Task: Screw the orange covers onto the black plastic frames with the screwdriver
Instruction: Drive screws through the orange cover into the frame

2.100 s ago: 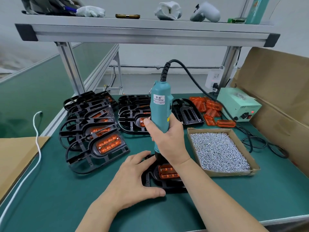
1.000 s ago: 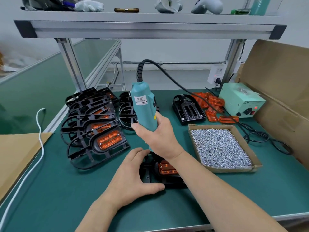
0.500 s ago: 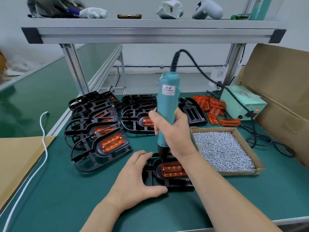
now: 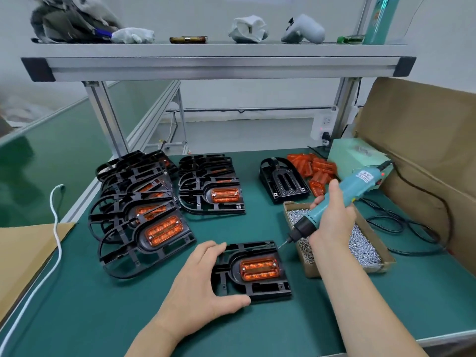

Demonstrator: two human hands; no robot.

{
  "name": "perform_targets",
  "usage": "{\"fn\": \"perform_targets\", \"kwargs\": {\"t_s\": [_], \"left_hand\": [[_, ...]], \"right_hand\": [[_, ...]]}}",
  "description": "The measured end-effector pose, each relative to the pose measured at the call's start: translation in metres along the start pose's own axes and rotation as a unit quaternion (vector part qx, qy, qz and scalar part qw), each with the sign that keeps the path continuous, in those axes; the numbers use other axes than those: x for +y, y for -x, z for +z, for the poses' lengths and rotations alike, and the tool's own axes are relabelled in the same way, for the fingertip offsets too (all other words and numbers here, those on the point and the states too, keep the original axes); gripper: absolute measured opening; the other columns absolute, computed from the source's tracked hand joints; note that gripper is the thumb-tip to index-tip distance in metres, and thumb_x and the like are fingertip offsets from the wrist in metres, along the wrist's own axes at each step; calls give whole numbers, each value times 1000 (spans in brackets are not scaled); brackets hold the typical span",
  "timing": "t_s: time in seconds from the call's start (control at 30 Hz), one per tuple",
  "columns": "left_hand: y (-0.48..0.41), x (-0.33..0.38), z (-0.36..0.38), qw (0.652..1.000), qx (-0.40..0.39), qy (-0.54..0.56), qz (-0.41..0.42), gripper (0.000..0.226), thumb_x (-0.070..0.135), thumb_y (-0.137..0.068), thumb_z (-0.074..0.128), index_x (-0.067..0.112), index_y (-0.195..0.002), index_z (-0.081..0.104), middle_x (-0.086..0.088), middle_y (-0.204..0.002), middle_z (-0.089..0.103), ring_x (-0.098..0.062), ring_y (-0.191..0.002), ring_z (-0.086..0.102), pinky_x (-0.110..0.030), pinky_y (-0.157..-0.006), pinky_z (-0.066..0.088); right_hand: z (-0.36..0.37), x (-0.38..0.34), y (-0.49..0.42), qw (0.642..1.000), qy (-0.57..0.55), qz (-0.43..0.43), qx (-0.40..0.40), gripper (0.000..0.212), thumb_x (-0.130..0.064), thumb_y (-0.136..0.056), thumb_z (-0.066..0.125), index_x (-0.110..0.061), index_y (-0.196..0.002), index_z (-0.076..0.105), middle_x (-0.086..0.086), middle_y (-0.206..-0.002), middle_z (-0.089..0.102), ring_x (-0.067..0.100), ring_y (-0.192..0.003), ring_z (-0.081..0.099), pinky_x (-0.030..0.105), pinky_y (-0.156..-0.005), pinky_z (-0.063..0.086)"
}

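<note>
Green matting covers the table [image 4: 103, 318], which stands beneath an aluminium shelf [image 4: 219, 64] and beside a wall of brown cardboard [image 4: 425, 130] on the right. Two stacks of finished frames [image 4: 144, 217] lie at the rear left, each topmost frame showing an orange cover. On the right sit a shallow cardboard tray [image 4: 307, 266] and, behind it, a pale green power unit [image 4: 358, 155]. Between the stacks and the unit, a bare black frame [image 4: 283, 184] lies next to a heap of loose orange covers [image 4: 319, 168]. The black plastic frame [image 4: 255, 287] in work lies flat near the table's front edge, just left of the tray. The left hand [image 4: 201, 287] has its grip on the frame's left end, thumb along the near edge and fingers curved over the far corner. The right hand [image 4: 332, 220], above the tray, has its grip wrapped around the teal electric screwdriver [image 4: 353, 186], which tilts down to the left. Its bit points at the frame's far right corner; whether the tip touches cannot be told. An orange cover [image 4: 258, 269] sits in the frame's recess, right of centre. Small silver screws [image 4: 363, 248] fill the tray.
</note>
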State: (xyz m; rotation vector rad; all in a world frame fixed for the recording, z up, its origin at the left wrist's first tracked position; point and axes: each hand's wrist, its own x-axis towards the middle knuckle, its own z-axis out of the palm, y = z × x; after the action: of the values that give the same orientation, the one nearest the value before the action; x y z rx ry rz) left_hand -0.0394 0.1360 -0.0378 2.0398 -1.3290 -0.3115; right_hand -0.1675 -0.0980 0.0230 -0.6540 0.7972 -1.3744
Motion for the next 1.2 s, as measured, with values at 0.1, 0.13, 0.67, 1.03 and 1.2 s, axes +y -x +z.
{"fn": "perform_targets", "kwargs": {"t_s": [0.1,0.13,0.67,1.03,1.2], "left_hand": [[0,0,0,1000,3,0,-4,108,84,-51,70,47,-144,31,46,-138,13,19,-131,24,-8,-104,24],[1,0,-1,1000,4,0,-5,108,85,-50,70,47,-144,31,47,-138,13,19,-131,25,-9,-104,25],[0,4,-4,1000,5,-5,2,108,91,-47,66,50,-141,32,49,-135,16,25,-127,24,-11,-96,31],[-1,3,-3,1000,3,-9,-3,109,91,-46,66,49,-141,33,49,-136,16,26,-126,23,-12,-97,31],[-1,2,-3,1000,12,-11,-8,109,93,-44,63,52,-141,31,50,-136,14,28,-126,22,-13,-98,31]], "right_hand": [[-5,5,-11,999,30,27,29,28,-30,-96,67,-16,-113,49,3,-78,60,8,-57,60,24,-55,52],[-5,7,-13,998,36,41,36,32,-27,-97,67,-15,-118,46,6,-83,61,11,-62,61,26,-58,53],[-22,13,-31,930,354,-22,99,96,-12,-91,75,-11,-161,10,15,-154,24,34,-120,55,40,-98,51],[-26,8,-16,901,408,-117,89,76,-5,-90,73,-4,-155,32,12,-157,23,30,-137,32,40,-111,42],[-41,-4,-9,898,393,-199,10,50,-1,-94,62,-9,-142,50,7,-148,34,27,-131,44,31,-102,44]]}}
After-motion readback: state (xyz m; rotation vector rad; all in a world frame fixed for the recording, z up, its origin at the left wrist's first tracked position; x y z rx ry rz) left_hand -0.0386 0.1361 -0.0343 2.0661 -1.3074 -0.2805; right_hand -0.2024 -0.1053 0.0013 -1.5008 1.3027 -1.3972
